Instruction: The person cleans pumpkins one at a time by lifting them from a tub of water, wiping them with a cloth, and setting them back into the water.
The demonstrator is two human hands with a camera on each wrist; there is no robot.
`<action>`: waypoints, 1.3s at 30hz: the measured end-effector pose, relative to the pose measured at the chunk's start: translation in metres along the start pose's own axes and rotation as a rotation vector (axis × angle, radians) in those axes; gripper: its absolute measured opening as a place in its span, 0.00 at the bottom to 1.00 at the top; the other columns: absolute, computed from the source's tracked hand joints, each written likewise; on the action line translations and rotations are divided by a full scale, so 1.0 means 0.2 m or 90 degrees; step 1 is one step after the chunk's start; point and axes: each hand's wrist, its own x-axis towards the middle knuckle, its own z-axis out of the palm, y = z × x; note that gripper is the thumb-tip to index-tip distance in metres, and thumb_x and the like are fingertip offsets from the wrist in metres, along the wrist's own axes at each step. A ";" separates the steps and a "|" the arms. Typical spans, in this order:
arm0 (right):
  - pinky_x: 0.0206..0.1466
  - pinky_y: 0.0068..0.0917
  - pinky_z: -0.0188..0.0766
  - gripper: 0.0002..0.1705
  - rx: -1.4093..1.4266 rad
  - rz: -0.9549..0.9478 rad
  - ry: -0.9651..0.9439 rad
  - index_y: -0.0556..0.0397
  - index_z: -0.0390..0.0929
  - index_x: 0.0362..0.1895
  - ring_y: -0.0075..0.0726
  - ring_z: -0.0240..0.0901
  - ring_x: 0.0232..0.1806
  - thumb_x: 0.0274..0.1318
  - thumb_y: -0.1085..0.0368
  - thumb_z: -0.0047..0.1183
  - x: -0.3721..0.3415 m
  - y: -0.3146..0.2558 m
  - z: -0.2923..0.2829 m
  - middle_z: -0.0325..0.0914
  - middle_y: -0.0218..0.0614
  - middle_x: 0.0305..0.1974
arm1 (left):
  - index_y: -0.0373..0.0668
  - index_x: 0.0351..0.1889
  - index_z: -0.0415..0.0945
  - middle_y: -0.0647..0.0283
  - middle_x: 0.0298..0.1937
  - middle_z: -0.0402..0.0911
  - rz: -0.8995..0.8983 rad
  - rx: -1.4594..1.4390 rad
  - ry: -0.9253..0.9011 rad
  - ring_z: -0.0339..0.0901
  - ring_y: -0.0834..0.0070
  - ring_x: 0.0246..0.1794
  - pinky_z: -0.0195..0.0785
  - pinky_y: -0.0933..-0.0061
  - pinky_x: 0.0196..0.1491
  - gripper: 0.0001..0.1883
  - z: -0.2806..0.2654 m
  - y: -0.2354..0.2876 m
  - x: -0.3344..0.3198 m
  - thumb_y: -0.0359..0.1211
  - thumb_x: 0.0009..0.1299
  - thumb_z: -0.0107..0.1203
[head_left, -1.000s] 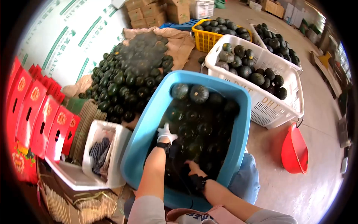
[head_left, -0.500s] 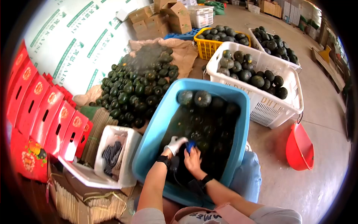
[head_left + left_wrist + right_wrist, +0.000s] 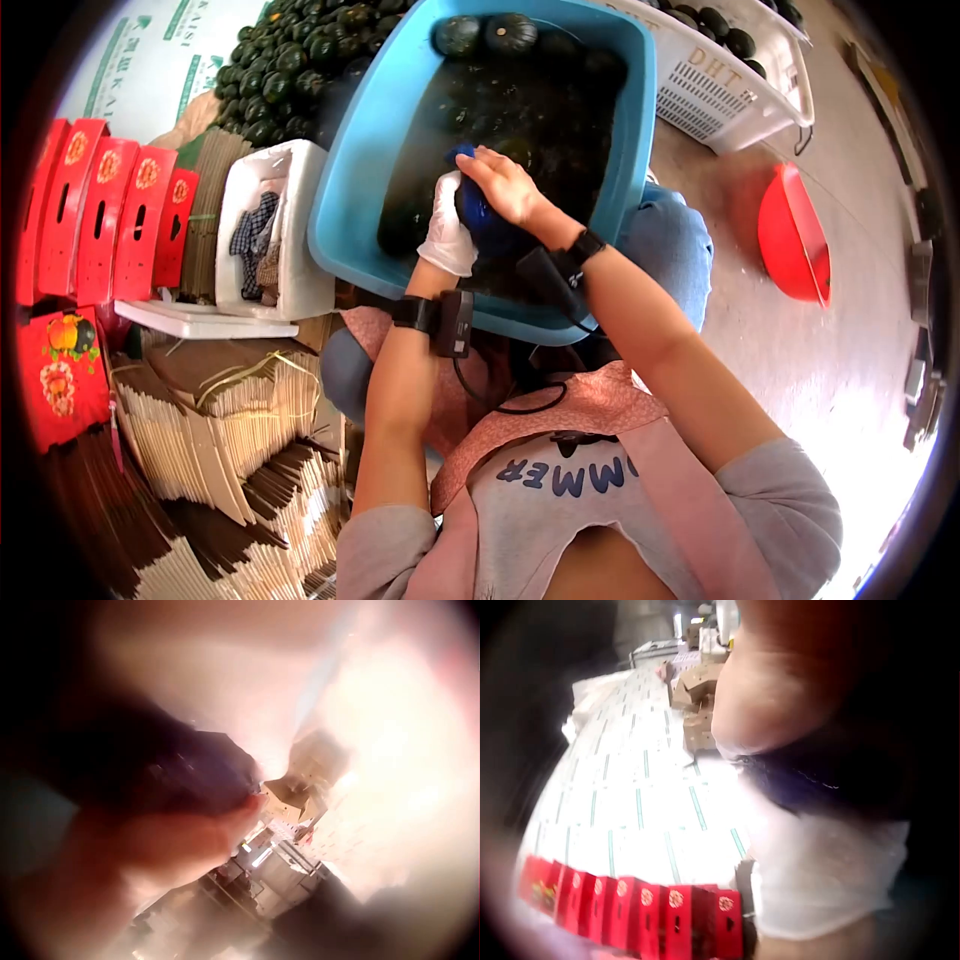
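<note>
Over the blue tub (image 3: 338,180), my two hands meet around a dark blue, cloth-like thing (image 3: 478,208). My left hand (image 3: 447,232), in a white glove, holds its left side; my bare right hand (image 3: 505,188) grips it from the upper right, fingers close together. Whether something lies inside the blue thing is hidden. The left wrist view is blurred, with bare fingers (image 3: 180,844) against the dark blue thing (image 3: 195,769). In the right wrist view, the blue thing (image 3: 810,780) lies between my right hand (image 3: 780,697) and the white glove (image 3: 825,870). Dark green squashes (image 3: 511,34) sit in the tub's water.
Left of the tub stand a foam box (image 3: 310,230) with cloths inside and red cartons (image 3: 100,220). Folded cardboard (image 3: 230,430) lies nearer. More squashes (image 3: 290,60) are heaped behind. On the right are a white crate (image 3: 700,90) and a red basin (image 3: 790,235).
My right hand has come up from the water with the blue thing, and both hands have closed together around it. The head view has tilted down toward my body.
</note>
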 end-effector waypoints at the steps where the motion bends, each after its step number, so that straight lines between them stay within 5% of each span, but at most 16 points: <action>1: 0.64 0.37 0.59 0.28 0.050 0.106 -0.076 0.53 0.79 0.49 0.57 0.65 0.61 0.64 0.46 0.37 0.06 0.04 -0.04 0.76 0.50 0.54 | 0.45 0.53 0.72 0.64 0.53 0.77 -0.036 -0.001 0.053 0.75 0.70 0.54 0.67 0.67 0.60 0.23 0.02 -0.01 -0.02 0.52 0.73 0.42; 5: 0.45 0.28 0.72 0.28 0.453 0.369 -0.074 0.61 0.79 0.47 0.31 0.77 0.37 0.62 0.47 0.46 0.11 0.08 -0.09 0.81 0.41 0.40 | 0.43 0.52 0.73 0.62 0.51 0.79 -0.067 0.049 -0.010 0.76 0.69 0.51 0.69 0.67 0.56 0.24 0.03 0.03 -0.03 0.51 0.69 0.45; 10: 0.49 0.26 0.73 0.24 0.621 0.295 -0.035 0.59 0.77 0.50 0.31 0.78 0.40 0.67 0.51 0.43 0.10 0.16 0.01 0.81 0.37 0.40 | 0.41 0.51 0.76 0.61 0.48 0.81 -0.054 -0.128 -0.002 0.77 0.64 0.50 0.68 0.62 0.57 0.27 0.07 0.08 -0.06 0.52 0.67 0.45; 13: 0.67 0.27 0.58 0.25 0.442 -0.015 0.053 0.61 0.68 0.62 0.28 0.66 0.60 0.72 0.55 0.36 0.03 0.13 0.11 0.72 0.40 0.58 | 0.40 0.46 0.79 0.59 0.47 0.82 0.052 -0.206 0.061 0.78 0.62 0.48 0.69 0.61 0.57 0.25 0.03 0.12 0.02 0.52 0.67 0.45; 14: 0.70 0.35 0.53 0.25 0.240 -0.146 0.113 0.63 0.66 0.61 0.50 0.58 0.68 0.70 0.57 0.39 -0.02 0.11 0.13 0.65 0.51 0.63 | 0.40 0.46 0.78 0.59 0.47 0.82 0.048 -0.226 0.034 0.78 0.63 0.48 0.68 0.62 0.57 0.24 0.00 0.12 0.03 0.50 0.68 0.44; 18: 0.70 0.47 0.52 0.22 -0.142 -0.328 0.136 0.62 0.69 0.56 0.67 0.53 0.67 0.66 0.59 0.45 -0.11 0.02 0.14 0.62 0.56 0.63 | 0.41 0.44 0.77 0.60 0.46 0.80 0.069 -0.222 0.028 0.76 0.69 0.45 0.69 0.68 0.53 0.19 0.04 0.06 0.08 0.46 0.71 0.47; 21: 0.64 0.41 0.62 0.21 -0.118 -0.237 0.171 0.61 0.75 0.49 0.59 0.66 0.60 0.67 0.56 0.42 0.00 0.09 0.14 0.73 0.55 0.54 | 0.37 0.49 0.71 0.61 0.43 0.75 0.253 0.084 0.106 0.72 0.77 0.41 0.70 0.73 0.44 0.16 -0.15 -0.07 0.17 0.38 0.70 0.53; 22: 0.58 0.36 0.68 0.21 0.055 -0.010 0.080 0.60 0.78 0.45 0.54 0.74 0.52 0.66 0.55 0.42 0.03 -0.01 0.05 0.78 0.54 0.46 | 0.38 0.51 0.69 0.64 0.42 0.75 0.239 0.193 0.173 0.72 0.78 0.40 0.70 0.73 0.43 0.18 -0.08 -0.04 0.12 0.35 0.66 0.57; 24: 0.52 0.33 0.72 0.21 0.143 -0.073 -0.019 0.59 0.79 0.44 0.50 0.78 0.44 0.63 0.54 0.45 0.13 0.10 -0.01 0.81 0.48 0.39 | 0.39 0.51 0.68 0.65 0.42 0.74 0.214 0.230 0.081 0.71 0.78 0.41 0.70 0.74 0.43 0.19 0.06 0.01 0.00 0.35 0.64 0.58; 25: 0.47 0.32 0.74 0.18 0.461 0.210 -0.052 0.60 0.80 0.43 0.34 0.78 0.37 0.62 0.57 0.48 0.18 0.07 -0.03 0.82 0.41 0.37 | 0.40 0.51 0.68 0.65 0.43 0.74 0.194 0.289 0.062 0.71 0.78 0.42 0.69 0.75 0.45 0.21 0.12 0.05 -0.06 0.33 0.62 0.60; 26: 0.44 0.30 0.76 0.18 0.636 0.344 -0.103 0.58 0.81 0.39 0.35 0.79 0.35 0.61 0.54 0.49 0.17 0.05 -0.06 0.82 0.41 0.34 | 0.40 0.50 0.69 0.64 0.45 0.72 0.201 0.342 0.049 0.70 0.78 0.44 0.69 0.76 0.47 0.21 0.13 0.07 -0.08 0.31 0.60 0.62; 28: 0.41 0.32 0.78 0.19 0.854 0.371 -0.248 0.58 0.80 0.38 0.39 0.79 0.33 0.60 0.53 0.51 0.16 0.08 -0.08 0.83 0.42 0.33 | 0.40 0.54 0.68 0.64 0.48 0.73 0.281 0.424 -0.015 0.70 0.78 0.48 0.66 0.77 0.53 0.22 0.13 0.10 -0.10 0.31 0.61 0.59; 32: 0.41 0.32 0.77 0.22 0.848 0.437 -0.193 0.55 0.79 0.38 0.37 0.79 0.34 0.59 0.47 0.52 0.10 0.02 -0.05 0.83 0.38 0.34 | 0.42 0.58 0.58 0.61 0.53 0.67 0.304 0.474 0.028 0.68 0.66 0.53 0.66 0.68 0.56 0.39 0.13 0.16 -0.10 0.33 0.49 0.69; 34: 0.46 0.29 0.75 0.25 0.676 0.300 -0.112 0.55 0.77 0.47 0.33 0.78 0.41 0.57 0.47 0.55 0.03 -0.04 -0.01 0.81 0.36 0.43 | 0.42 0.56 0.59 0.57 0.52 0.67 0.556 1.117 0.059 0.66 0.57 0.54 0.62 0.60 0.58 0.44 0.09 0.21 -0.08 0.35 0.41 0.71; 35: 0.52 0.29 0.73 0.30 0.639 0.348 -0.145 0.55 0.72 0.56 0.32 0.76 0.47 0.56 0.48 0.59 0.02 0.00 0.00 0.78 0.36 0.49 | 0.42 0.56 0.59 0.54 0.51 0.67 0.568 1.176 0.070 0.64 0.50 0.53 0.58 0.54 0.59 0.46 0.06 0.21 -0.07 0.36 0.36 0.72; 39: 0.54 0.33 0.74 0.29 0.722 0.296 -0.065 0.55 0.74 0.56 0.34 0.77 0.49 0.56 0.49 0.60 -0.02 0.04 0.01 0.79 0.38 0.49 | 0.40 0.66 0.53 0.53 0.62 0.64 0.592 0.889 -0.093 0.63 0.57 0.64 0.57 0.59 0.67 0.52 0.10 0.26 -0.10 0.31 0.43 0.74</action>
